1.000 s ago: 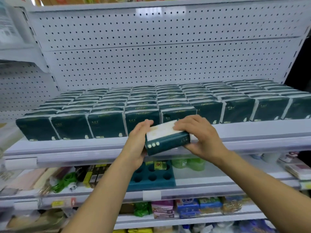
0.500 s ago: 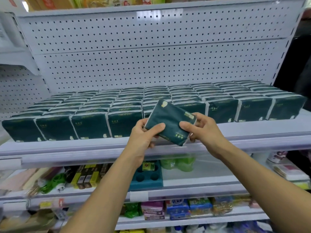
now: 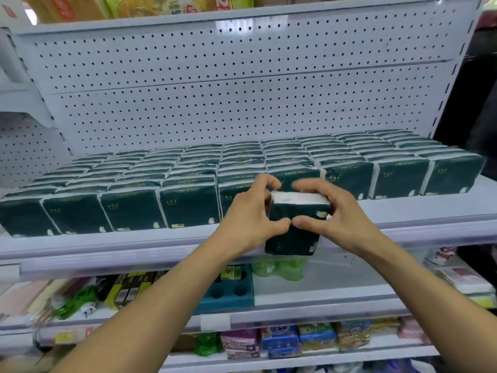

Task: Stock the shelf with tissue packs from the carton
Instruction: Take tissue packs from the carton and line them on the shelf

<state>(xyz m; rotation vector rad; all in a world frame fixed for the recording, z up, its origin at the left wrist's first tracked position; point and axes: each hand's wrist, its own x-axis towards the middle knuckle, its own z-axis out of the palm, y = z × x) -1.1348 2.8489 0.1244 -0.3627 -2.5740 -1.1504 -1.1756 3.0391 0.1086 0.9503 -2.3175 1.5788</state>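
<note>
Before the white metal shelf (image 3: 403,211), left hand (image 3: 250,214) and right hand (image 3: 330,211) both grasp one glossy, dark-green rectangular tissue pack (image 3: 294,232).

Rows of dark green tissue packs (image 3: 188,208) fill the shelf (image 3: 161,240) from its left end to its right and back to the pegboard wall (image 3: 242,109). Above the packs the space is open up to the next shelf (image 3: 242,17). A bare strip runs along the shelf's front edge.

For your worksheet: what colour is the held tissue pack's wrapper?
Dark green wrapper on the tissue pack, white at top; head view.
</note>
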